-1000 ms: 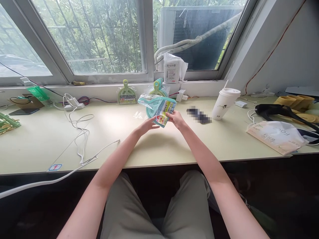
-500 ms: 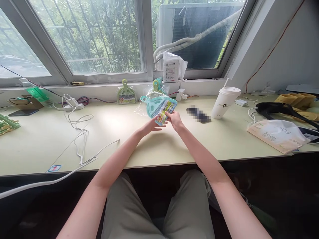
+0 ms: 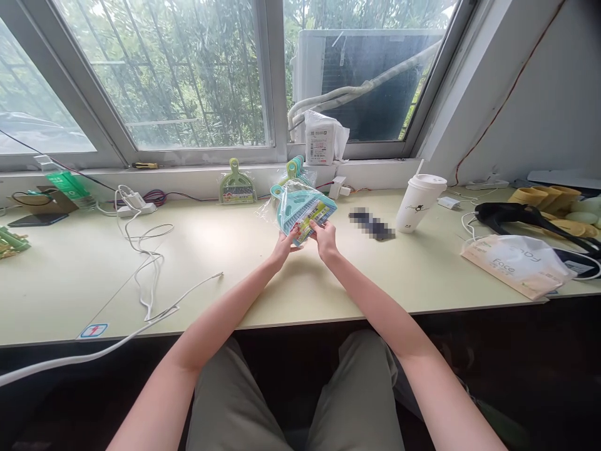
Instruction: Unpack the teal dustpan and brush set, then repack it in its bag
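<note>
Between my two hands is a teal dustpan with its small brush point(image 3: 300, 205), in a clear plastic bag with a yellow printed label. Its handle points away to the upper left, and it is held tilted above the table. My left hand point(image 3: 283, 248) grips the lower left corner, fingers partly hidden underneath. My right hand point(image 3: 325, 238) pinches the near right edge, thumb on top. Just behind it, a stack of similar dustpans point(image 3: 295, 166) leans by the window sill, partly covered. A green dustpan set point(image 3: 236, 185) stands against the wall to the left.
To the right are a blurred dark object point(image 3: 372, 224), a white lidded cup point(image 3: 419, 203) with a straw, and a tissue pack point(image 3: 519, 264). White cables point(image 3: 153, 269) trail over the left of the table point(image 3: 328, 300). A wrapped box point(image 3: 323, 139) sits on the sill.
The bagged dustpan has turned flatter and squarer to me. My left hand has shifted from beneath it to its lower left corner. The view has tipped slightly upward.
</note>
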`<action>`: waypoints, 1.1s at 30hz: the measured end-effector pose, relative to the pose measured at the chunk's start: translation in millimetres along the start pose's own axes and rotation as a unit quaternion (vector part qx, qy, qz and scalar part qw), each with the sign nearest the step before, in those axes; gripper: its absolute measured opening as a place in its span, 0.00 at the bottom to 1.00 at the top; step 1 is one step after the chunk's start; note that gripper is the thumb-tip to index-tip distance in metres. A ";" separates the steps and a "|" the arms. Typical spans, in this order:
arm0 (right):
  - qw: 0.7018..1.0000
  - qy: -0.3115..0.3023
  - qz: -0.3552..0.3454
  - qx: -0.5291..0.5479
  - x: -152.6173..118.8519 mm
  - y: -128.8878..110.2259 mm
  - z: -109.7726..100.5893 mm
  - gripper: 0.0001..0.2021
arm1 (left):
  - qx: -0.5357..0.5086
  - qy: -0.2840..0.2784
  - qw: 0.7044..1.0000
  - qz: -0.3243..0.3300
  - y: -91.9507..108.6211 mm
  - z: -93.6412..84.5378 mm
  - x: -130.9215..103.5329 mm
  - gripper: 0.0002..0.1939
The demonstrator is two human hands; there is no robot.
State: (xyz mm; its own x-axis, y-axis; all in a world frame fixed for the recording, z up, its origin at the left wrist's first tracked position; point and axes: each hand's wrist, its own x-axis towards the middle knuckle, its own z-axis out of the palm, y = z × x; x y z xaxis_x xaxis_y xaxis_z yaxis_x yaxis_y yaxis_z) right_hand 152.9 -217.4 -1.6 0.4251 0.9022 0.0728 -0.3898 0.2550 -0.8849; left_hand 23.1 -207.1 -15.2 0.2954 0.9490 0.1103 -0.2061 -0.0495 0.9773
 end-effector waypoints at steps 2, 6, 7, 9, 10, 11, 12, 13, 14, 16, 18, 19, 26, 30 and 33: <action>1.000 0.002 -0.003 -0.002 -0.2 2.1 0.0 0.08 | 0.017 0.036 0.999 0.018 1.6 3.1 -3.7 0.38; 1.000 0.005 -0.006 -0.011 -2.1 6.0 1.3 0.10 | 0.171 0.189 0.954 0.159 11.5 5.0 -14.4 0.54; 1.000 0.006 -0.007 -0.013 -2.5 6.4 1.6 0.10 | 0.246 0.216 0.922 0.207 14.7 4.0 -16.4 0.52; 1.000 0.008 -0.009 -0.017 -2.9 6.8 1.5 0.10 | 0.383 0.216 0.857 0.269 20.6 0.2 -18.3 0.37; 1.000 0.009 -0.011 -0.019 -3.0 6.8 1.2 0.11 | 0.425 0.194 0.840 0.275 22.8 -2.2 -18.1 0.27; 1.000 0.009 -0.012 -0.022 -3.0 7.0 0.9 0.11 | 0.452 0.171 0.832 0.272 24.3 -4.7 -17.3 0.18; 1.000 0.010 -0.012 -0.024 -3.0 7.2 0.5 0.11 | 0.468 0.154 0.829 0.263 25.2 -7.1 -16.1 0.12; 1.000 0.011 -0.012 -0.027 -3.0 7.6 0.0 0.11 | 0.477 0.141 0.829 0.255 25.5 -9.1 -14.8 0.09; 0.999 0.012 -0.011 -0.029 -3.0 8.0 -0.4 0.11 | 0.481 0.131 0.830 0.250 25.3 -10.5 -13.5 0.09; 0.999 0.013 -0.007 -0.032 -3.0 9.0 -1.0 0.11 | 0.488 0.114 0.828 0.251 24.5 -11.7 -11.9 0.11; 0.999 0.014 -0.004 -0.032 -3.0 9.3 -1.3 0.11 | 0.497 0.101 0.823 0.257 23.9 -11.0 -11.6 0.13; 0.999 0.014 -0.003 -0.032 -3.0 9.2 -1.4 0.11 | 0.502 0.097 0.819 0.261 24.0 -10.3 -11.8 0.15; 0.999 -0.003 -0.004 -0.037 -4.9 10.2 0.3 0.09 | 0.529 0.065 0.799 0.278 25.5 -9.6 -11.9 0.17; 0.999 -0.020 -0.004 -0.049 -7.2 13.3 2.7 0.11 | 0.530 0.043 0.792 0.299 23.4 -5.8 -14.2 0.18; 0.997 -0.046 -0.007 -0.058 -8.3 13.8 4.6 0.12 | 0.516 0.034 0.786 0.338 22.6 1.7 -15.4 0.23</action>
State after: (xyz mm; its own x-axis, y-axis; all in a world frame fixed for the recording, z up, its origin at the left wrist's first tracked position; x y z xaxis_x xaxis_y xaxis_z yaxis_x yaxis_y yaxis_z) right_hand 140.2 -219.8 -12.3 0.3505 0.9284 0.1231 -0.2846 0.2308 -0.9304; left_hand 15.5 -223.4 5.5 0.3854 0.6095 0.6928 0.5823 -0.7431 0.3297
